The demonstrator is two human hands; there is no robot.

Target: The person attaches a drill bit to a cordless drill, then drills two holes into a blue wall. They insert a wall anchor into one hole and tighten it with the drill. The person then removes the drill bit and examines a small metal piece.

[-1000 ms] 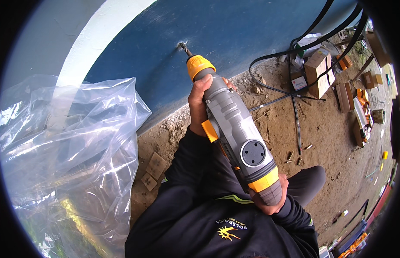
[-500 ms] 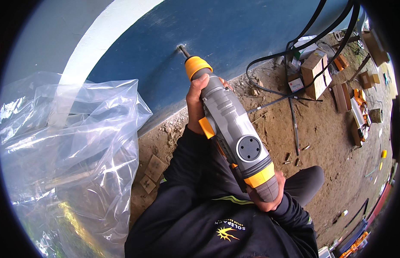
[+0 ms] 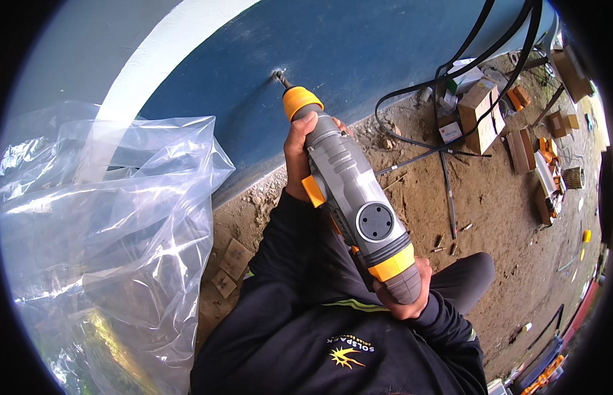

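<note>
A grey and yellow hammer drill [image 3: 359, 197] lies diagonally across the view, its bit [image 3: 284, 80] meeting a pale chipped spot on the blue wall [image 3: 227, 59]. My left hand [image 3: 296, 148] is closed round the front of the drill body, just behind the yellow collar, thumb on top and fingertips showing on the far side. My right hand [image 3: 412, 299] wraps round the rear handle at the lower end. A crumpled clear plastic sheet [image 3: 102, 243] spreads at the left against the wall, close to my left arm.
Black cables [image 3: 418, 86] loop down at the upper right over cardboard boxes [image 3: 481, 115]. Small cardboard pieces [image 3: 234, 260] lie on the dirt ground [image 3: 412, 204] by my left arm. Small metal pieces [image 3: 439, 242] lie right of the drill. Boxes and scattered items [image 3: 543, 191] line the right edge.
The drill and both hands have shifted slightly left and upward in the picture, with the grips unchanged. The bit still meets the same spot on the wall.
</note>
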